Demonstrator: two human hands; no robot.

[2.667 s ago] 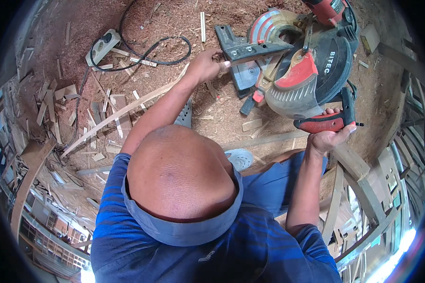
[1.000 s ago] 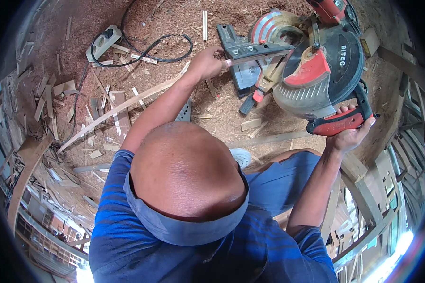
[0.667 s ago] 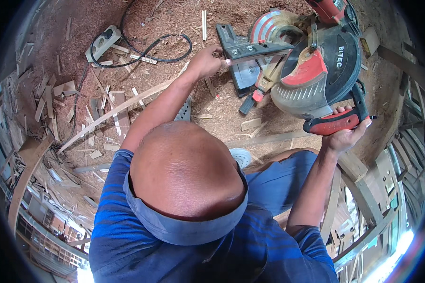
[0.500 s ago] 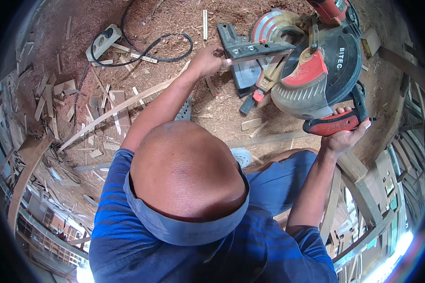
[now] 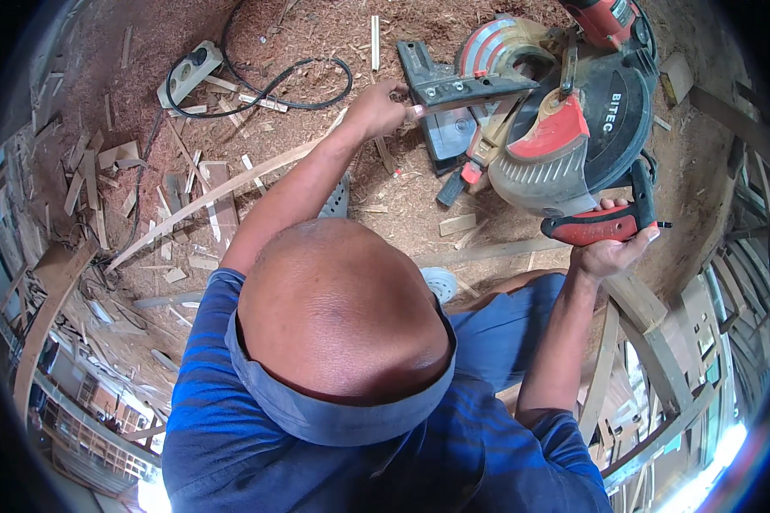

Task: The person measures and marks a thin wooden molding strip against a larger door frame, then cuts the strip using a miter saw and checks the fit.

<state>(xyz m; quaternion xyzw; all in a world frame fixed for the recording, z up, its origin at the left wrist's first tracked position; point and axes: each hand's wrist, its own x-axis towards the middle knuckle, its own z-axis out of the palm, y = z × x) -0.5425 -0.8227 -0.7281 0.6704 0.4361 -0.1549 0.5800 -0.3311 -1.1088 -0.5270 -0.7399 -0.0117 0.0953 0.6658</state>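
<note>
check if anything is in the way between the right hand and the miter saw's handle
Nothing visible: the right hand is already wrapped around the red-and-black handle. Likewise, no object shows between the left hand and the wooden strip it holds beside the black fence.

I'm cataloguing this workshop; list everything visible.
Miter saw: one, black-red, upper right.
Wood strip: one, pale, from left toward saw.
Power strip: one, whitish, upper left.
Looped cable: one, black, by power strip.
Offcuts: many, pale, mostly left.
Timber: several, brown, edges.
Sawdust: uncounted, brown, underfoot.
Shoes: two, whitish, centre.
Shirt, shorts: one each, blue, lower centre.
Headband: one, grey, around head.
Left hand: one, bare, on strip beside saw.
Right hand: one, bare, around saw handle.
</note>
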